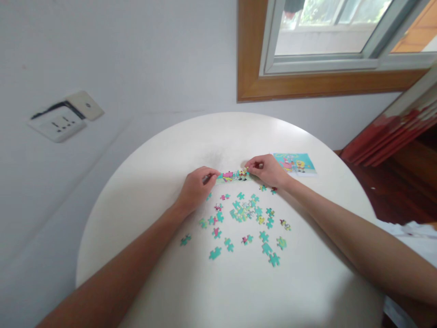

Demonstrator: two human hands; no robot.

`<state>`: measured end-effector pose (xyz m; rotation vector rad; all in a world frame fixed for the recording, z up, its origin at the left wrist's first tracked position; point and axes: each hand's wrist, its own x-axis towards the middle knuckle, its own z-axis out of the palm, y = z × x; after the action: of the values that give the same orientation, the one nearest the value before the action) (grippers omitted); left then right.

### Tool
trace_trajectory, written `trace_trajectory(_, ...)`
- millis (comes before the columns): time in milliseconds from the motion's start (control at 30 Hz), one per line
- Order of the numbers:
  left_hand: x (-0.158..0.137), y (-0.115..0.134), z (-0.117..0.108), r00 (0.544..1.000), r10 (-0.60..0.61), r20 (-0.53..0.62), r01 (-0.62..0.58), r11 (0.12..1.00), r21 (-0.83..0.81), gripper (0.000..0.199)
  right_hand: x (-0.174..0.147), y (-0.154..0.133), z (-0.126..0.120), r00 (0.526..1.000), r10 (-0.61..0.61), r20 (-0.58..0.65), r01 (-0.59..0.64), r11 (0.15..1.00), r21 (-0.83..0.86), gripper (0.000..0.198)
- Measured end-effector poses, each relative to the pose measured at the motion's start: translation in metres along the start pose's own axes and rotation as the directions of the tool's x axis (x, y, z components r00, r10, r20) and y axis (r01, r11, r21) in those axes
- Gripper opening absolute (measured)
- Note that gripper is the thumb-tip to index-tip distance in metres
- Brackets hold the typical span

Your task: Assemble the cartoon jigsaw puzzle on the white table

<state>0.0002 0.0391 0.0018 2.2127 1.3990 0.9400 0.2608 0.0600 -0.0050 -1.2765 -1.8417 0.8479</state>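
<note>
A joined strip of jigsaw puzzle (229, 176), showing pink and yellow cartoon figures, lies across the white round table (164, 150). At its left end my left hand (196, 187) is closed, thumb and forefinger pinching the edge. My right hand (269, 170) pinches at the strip's right end, by the yellow figure; its fingertips cover part of the edge there. Loose jigsaw pieces (274, 259), mostly teal with some pink and yellow, are scattered nearer to me, several heaped in a cluster (243, 212) below the strip.
Behind my right wrist lies a printed picture card (302, 163) with similar cartoon figures. A wall with a socket (59, 124) rises at the left. Beyond the table are a wood-framed window (251, 86) and, at the right, a red curtain (385, 132).
</note>
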Motion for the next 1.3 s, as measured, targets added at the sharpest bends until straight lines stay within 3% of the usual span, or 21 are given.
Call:
trace_trajectory(333,-0.001,0.002,-0.001,1.000,-0.008,0.005,0.008,1.000,0.005,0.020,0.000,0.001,0.000,0.999,-0.005,0.033,0.005,1.000,-0.011,0.015)
trace_trajectory(533,0.000,0.000,0.000,1.000,-0.001,0.006,0.001,1.000,-0.006,0.020,0.000,0.002,0.001,0.997,-0.082,-0.012,0.078,0.980,-0.183,0.015)
trace_trajectory(767,0.000,0.002,-0.001,1.000,-0.003,0.006,0.003,1.000,-0.007,0.021,0.001,0.001,-0.002,0.992,-0.118,-0.044,0.105,0.967,-0.234,0.012)
trace_trajectory(933,0.000,0.003,-0.002,1.000,-0.006,0.008,0.006,1.000,-0.017,0.021,-0.001,0.001,-0.011,0.972,-0.213,-0.102,0.176,0.941,-0.289,0.029)
trace_trajectory(1167,-0.001,0.003,-0.003,1.000,-0.026,0.016,0.026,1.000,-0.008,0.022,-0.003,0.004,-0.008,0.972,-0.232,0.027,0.227,0.911,-0.343,0.047)
trace_trajectory(1300,0.000,0.003,-0.003,0.999,-0.027,0.022,0.027,1.000,0.000,0.023,-0.003,0.004,-0.006,0.970,-0.243,0.024,0.237,0.911,-0.338,0.048)
